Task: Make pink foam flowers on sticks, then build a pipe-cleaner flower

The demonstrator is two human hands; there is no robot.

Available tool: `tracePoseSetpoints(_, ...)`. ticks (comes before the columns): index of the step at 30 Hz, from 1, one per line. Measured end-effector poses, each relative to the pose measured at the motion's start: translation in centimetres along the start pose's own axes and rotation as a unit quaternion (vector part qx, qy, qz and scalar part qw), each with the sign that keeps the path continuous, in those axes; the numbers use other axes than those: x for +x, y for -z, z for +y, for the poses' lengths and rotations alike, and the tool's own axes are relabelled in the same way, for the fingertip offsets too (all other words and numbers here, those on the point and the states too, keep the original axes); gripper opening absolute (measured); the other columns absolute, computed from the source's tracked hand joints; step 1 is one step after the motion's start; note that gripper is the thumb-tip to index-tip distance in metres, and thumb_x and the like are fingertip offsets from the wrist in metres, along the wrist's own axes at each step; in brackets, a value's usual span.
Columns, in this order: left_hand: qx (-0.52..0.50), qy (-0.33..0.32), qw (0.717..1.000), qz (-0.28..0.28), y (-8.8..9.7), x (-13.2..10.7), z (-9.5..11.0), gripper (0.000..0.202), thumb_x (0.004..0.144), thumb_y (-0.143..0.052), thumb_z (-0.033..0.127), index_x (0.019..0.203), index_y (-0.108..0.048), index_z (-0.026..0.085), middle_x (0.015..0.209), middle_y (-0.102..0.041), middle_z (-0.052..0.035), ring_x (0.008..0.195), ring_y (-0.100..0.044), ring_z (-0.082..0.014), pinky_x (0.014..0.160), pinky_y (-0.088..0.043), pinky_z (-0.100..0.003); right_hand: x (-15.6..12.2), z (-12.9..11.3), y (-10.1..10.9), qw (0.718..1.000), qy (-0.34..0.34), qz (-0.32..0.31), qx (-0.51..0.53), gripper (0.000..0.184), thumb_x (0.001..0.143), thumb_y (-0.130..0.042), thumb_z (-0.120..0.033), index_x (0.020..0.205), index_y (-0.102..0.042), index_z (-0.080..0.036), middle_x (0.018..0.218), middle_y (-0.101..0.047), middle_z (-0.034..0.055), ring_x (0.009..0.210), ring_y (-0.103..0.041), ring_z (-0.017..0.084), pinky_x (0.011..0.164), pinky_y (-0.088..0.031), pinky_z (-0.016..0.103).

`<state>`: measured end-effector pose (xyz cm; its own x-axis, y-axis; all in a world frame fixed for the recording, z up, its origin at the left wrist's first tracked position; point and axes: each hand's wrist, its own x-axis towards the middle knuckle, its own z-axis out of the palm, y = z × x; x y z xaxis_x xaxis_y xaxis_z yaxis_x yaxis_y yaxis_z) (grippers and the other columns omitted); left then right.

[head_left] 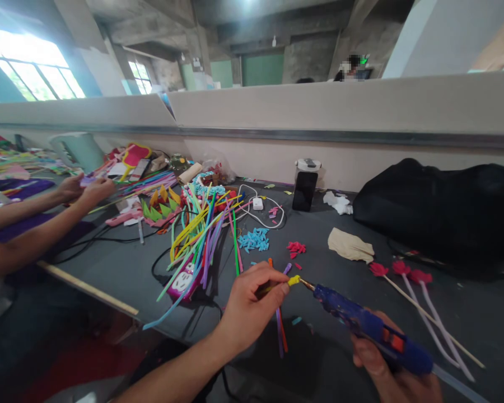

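Observation:
My left hand (252,305) pinches a thin stick with a small yellow tip (293,280) between thumb and fingers. My right hand (397,372) grips a blue glue gun (369,327) low at the right. The gun's brass nozzle (306,285) touches the yellow tip. Purple and orange straws (280,327) lie on the dark table (340,358) just under my left hand.
A heap of coloured straws (201,229) covers a power strip (183,280). Blue bits (254,240), red bits (296,247), three red-headed sticks (420,302), a beige cloth (349,245), a phone (304,190) and a black bag (441,210) lie around. Another person's hands (86,190) work at left.

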<state>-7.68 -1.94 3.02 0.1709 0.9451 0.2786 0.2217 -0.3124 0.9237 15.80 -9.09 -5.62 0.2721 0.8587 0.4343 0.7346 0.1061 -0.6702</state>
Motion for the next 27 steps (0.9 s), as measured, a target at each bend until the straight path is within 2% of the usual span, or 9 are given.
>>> tracePoseSetpoints(2,-0.012,0.007,1.000,-0.002,0.0,0.0,0.1,0.013,0.084,-0.064,0.025,0.081,-0.072,0.015,0.072,-0.056,-0.0024,0.069,-0.049,-0.0138,0.063,-0.035,-0.026,0.3,-0.4,0.0,1.000,0.023,-0.003,0.010,0.040,0.082,-0.057,-0.059,0.099,-0.067,-0.024,0.087,-0.073,0.0048,0.077,-0.071,0.025,0.060,-0.058,0.029)
tracePoseSetpoints(5,-0.055,0.043,0.998,-0.005,-0.1,0.0,0.1,0.015,0.082,-0.066,0.029,0.080,-0.071,0.016,0.072,-0.055,-0.0016,0.068,-0.047,-0.0128,0.061,-0.034,-0.025,1.5,-1.4,0.1,0.996,0.083,-0.001,0.029,0.032,0.088,-0.053,-0.052,0.101,-0.063,-0.025,0.090,-0.071,0.0049,0.073,-0.070,0.022,0.061,-0.057,0.028)
tracePoseSetpoints(9,-0.165,0.147,0.975,0.013,-0.2,0.2,-0.1,0.018,0.077,-0.071,0.034,0.080,-0.070,0.016,0.065,-0.049,0.0026,0.057,-0.037,-0.0084,0.052,-0.026,-0.022,3.4,-2.0,-0.4,0.981,0.191,-0.007,0.022,0.022,0.088,-0.058,-0.041,0.102,-0.056,-0.024,0.093,-0.067,0.0054,0.079,-0.068,0.020,0.066,-0.055,0.027)
tracePoseSetpoints(12,-0.226,0.205,0.952,0.017,-0.1,0.4,-0.5,0.020,0.075,-0.073,0.036,0.078,-0.068,0.016,0.058,-0.043,0.0054,0.050,-0.028,-0.0061,0.046,-0.019,-0.023,4.3,-1.2,-1.1,0.968,0.246,-0.018,-0.047,0.021,0.089,-0.057,-0.034,0.107,-0.053,-0.023,0.099,-0.066,0.0073,0.087,-0.068,0.021,0.072,-0.055,0.029)
tracePoseSetpoints(15,-0.272,0.216,0.938,0.017,0.3,0.5,-1.1,0.020,0.074,-0.074,0.034,0.075,-0.066,0.015,0.053,-0.037,0.0074,0.047,-0.024,-0.0050,0.045,-0.016,-0.022,4.6,-0.1,-1.8,0.957,0.245,-0.046,-0.151,0.020,0.090,-0.048,-0.024,0.109,-0.052,-0.022,0.105,-0.066,0.0090,0.093,-0.066,0.023,0.073,-0.055,0.032)
tracePoseSetpoints(18,-0.287,0.213,0.934,0.024,0.6,0.4,-1.5,0.020,0.073,-0.075,0.032,0.075,-0.066,0.015,0.052,-0.036,0.0080,0.046,-0.024,-0.0044,0.044,-0.015,-0.022,4.5,0.6,-2.2,0.940,0.259,-0.057,-0.214,0.027,0.088,-0.042,-0.015,0.113,-0.051,-0.020,0.106,-0.065,0.0112,0.094,-0.064,0.025,0.076,-0.054,0.035)
tracePoseSetpoints(23,-0.288,0.208,0.934,0.032,1.1,0.4,-2.3,0.021,0.071,-0.076,0.032,0.074,-0.065,0.015,0.051,-0.036,0.0085,0.045,-0.024,-0.0041,0.044,-0.014,-0.023,4.2,1.1,-2.5,0.907,0.271,-0.082,-0.313,0.032,0.082,-0.046,-0.007,0.112,-0.052,-0.016,0.092,-0.065,0.0115,0.085,-0.060,0.028,0.077,-0.050,0.042)
tracePoseSetpoints(27,-0.290,0.208,0.934,0.032,1.1,0.3,-2.6,0.023,0.070,-0.077,0.034,0.075,-0.066,0.015,0.050,-0.036,0.0088,0.044,-0.023,-0.0040,0.044,-0.014,-0.022,4.2,1.5,-2.5,0.915,0.246,-0.108,-0.302,0.040,0.077,-0.050,-0.008,0.116,-0.051,-0.014,0.101,-0.064,0.0133,0.094,-0.059,0.029,0.081,-0.049,0.042)
